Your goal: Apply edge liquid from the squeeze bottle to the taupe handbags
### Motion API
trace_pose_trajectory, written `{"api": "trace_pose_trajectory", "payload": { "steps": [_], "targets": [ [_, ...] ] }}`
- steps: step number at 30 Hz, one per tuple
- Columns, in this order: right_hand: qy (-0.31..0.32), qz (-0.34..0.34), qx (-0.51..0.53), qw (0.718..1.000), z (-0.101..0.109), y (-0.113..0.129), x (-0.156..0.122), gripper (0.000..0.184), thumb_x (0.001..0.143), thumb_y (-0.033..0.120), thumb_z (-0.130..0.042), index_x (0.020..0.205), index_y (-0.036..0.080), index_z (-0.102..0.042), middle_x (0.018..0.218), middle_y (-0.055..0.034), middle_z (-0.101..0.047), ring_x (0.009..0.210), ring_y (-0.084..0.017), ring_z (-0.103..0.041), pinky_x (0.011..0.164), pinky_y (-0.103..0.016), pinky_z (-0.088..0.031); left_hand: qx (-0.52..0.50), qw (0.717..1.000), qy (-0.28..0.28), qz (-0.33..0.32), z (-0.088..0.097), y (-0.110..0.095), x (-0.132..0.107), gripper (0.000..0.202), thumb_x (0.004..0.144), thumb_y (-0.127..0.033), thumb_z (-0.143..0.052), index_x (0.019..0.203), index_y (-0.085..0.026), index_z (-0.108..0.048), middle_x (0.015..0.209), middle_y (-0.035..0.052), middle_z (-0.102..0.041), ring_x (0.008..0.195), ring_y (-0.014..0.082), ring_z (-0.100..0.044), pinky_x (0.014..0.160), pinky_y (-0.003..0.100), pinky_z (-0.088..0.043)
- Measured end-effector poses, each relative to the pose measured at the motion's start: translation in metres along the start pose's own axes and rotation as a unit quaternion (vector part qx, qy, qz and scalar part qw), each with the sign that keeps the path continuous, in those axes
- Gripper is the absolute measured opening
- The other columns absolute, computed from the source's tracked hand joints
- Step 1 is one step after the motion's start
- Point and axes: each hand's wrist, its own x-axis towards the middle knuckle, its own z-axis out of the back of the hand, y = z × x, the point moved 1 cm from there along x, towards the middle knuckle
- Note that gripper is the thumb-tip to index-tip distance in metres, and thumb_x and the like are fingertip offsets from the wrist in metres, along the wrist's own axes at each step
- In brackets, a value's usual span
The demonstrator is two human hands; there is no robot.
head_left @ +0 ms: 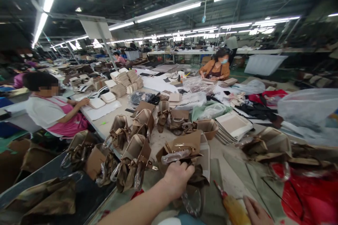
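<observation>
My left hand (178,178) reaches in from the bottom and is closed on the near side of a brown handbag (186,144). The bag stands open, with a stiff tan panel, gold-coloured hardware and a plastic-wrapped handle. Its fingertips are partly hidden behind the bag's folds. At the lower right, my right hand (256,212) is cut off by the picture's edge. Its fingers lie against a yellowish squeeze bottle (234,208) with a red nozzle. The bottle tilts with its tip up and to the left, just right of the bag.
Several similar brown handbags (136,151) crowd the left. A stack of pale panels (233,126) lies behind, with red plastic (311,193) at right. One co-worker in a pink apron (71,121) sits left; another in an orange top (215,68) works across the table.
</observation>
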Motion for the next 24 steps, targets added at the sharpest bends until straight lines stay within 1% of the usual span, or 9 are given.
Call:
{"api": "trace_pose_trajectory", "payload": {
  "steps": [2,4,7,10,13,15,17,20,24],
  "targets": [
    [0.135,-0.056,0.147,0.978,-0.013,0.038,-0.025,0.069,0.068,0.069,-0.048,0.105,0.013,-0.059,0.101,-0.0171,-0.067,0.087,-0.027,-0.066,0.075,-0.039,-0.052,0.005,1.000,-0.008,-0.021,0.000,-0.002,0.004,0.030,0.067,-0.016,-0.052,0.097,-0.019,-0.051,0.087,0.0079,-0.059,0.076,0.0253,-0.055,0.063,0.037,-0.046],
    [0.302,-0.103,0.218,0.922,-0.028,0.079,-0.056,0.067,0.066,0.067,-0.056,0.106,0.014,-0.060,0.094,-0.0153,-0.069,0.080,-0.024,-0.067,0.067,-0.034,-0.052,0.006,1.000,-0.014,-0.026,-0.002,-0.006,0.008,0.028,0.067,-0.016,-0.053,0.095,-0.019,-0.052,0.086,0.0079,-0.059,0.074,0.0249,-0.056,0.061,0.036,-0.046],
    [0.452,-0.122,0.330,0.819,-0.050,0.130,-0.095,0.057,0.067,0.061,-0.064,0.101,0.015,-0.063,0.107,-0.0145,-0.066,0.099,-0.024,-0.061,0.081,-0.033,-0.048,-0.004,1.000,-0.012,-0.023,-0.006,-0.010,0.013,0.019,0.070,-0.019,-0.054,0.089,-0.018,-0.054,0.086,0.0085,-0.059,0.076,0.0247,-0.058,0.064,0.036,-0.047],
    [0.506,-0.131,0.407,0.749,-0.071,0.158,-0.113,0.045,0.078,0.054,-0.057,0.100,0.015,-0.062,0.110,-0.0131,-0.064,0.103,-0.022,-0.059,0.081,-0.032,-0.046,-0.005,1.000,-0.001,-0.023,-0.009,-0.011,0.015,0.015,0.072,-0.027,-0.058,0.083,-0.017,-0.056,0.087,0.0108,-0.060,0.080,0.0272,-0.058,0.067,0.039,-0.048],
    [0.494,-0.147,0.482,0.709,-0.088,0.166,-0.119,0.049,0.084,0.057,-0.046,0.097,0.012,-0.062,0.104,-0.0128,-0.065,0.096,-0.020,-0.062,0.082,-0.031,-0.045,-0.013,0.999,-0.008,-0.036,-0.009,-0.009,0.015,0.013,0.075,-0.028,-0.056,0.083,-0.017,-0.056,0.085,0.0102,-0.061,0.078,0.0273,-0.059,0.067,0.040,-0.049],
    [0.471,-0.155,0.517,0.697,-0.095,0.168,-0.120,0.052,0.083,0.060,-0.043,0.092,0.013,-0.062,0.102,-0.0122,-0.066,0.093,-0.019,-0.062,0.085,-0.031,-0.044,-0.020,0.999,-0.021,-0.033,-0.008,-0.007,0.014,0.011,0.076,-0.025,-0.055,0.084,-0.018,-0.056,0.085,0.0096,-0.062,0.076,0.0263,-0.060,0.067,0.040,-0.049],
    [0.444,-0.159,0.530,0.704,-0.100,0.168,-0.121,0.049,0.083,0.060,-0.045,0.088,0.014,-0.062,0.100,-0.0110,-0.066,0.091,-0.019,-0.062,0.085,-0.032,-0.045,-0.014,0.999,-0.035,-0.026,-0.009,-0.007,0.011,0.012,0.075,-0.024,-0.056,0.084,-0.018,-0.057,0.089,0.0110,-0.061,0.078,0.0276,-0.060,0.066,0.040,-0.050],
    [0.367,-0.169,0.530,0.746,-0.107,0.168,-0.117,0.037,0.079,0.051,-0.057,0.085,0.016,-0.063,0.088,-0.0080,-0.069,0.086,-0.020,-0.064,0.079,-0.033,-0.048,-0.018,0.996,-0.060,-0.057,-0.022,-0.011,0.003,0.014,0.076,-0.024,-0.055,0.088,-0.017,-0.059,0.095,0.0119,-0.063,0.081,0.0276,-0.060,0.070,0.040,-0.051],
    [0.298,-0.173,0.504,0.792,-0.117,0.165,-0.113,0.033,0.070,0.046,-0.066,0.081,0.015,-0.066,0.075,-0.0072,-0.070,0.078,-0.022,-0.065,0.071,-0.034,-0.050,-0.041,0.981,-0.124,-0.144,-0.050,-0.022,-0.004,0.032,0.082,-0.018,-0.047,0.112,-0.013,-0.055,0.100,0.0122,-0.066,0.090,0.0264,-0.060,0.084,0.040,-0.049]
  ]
}}
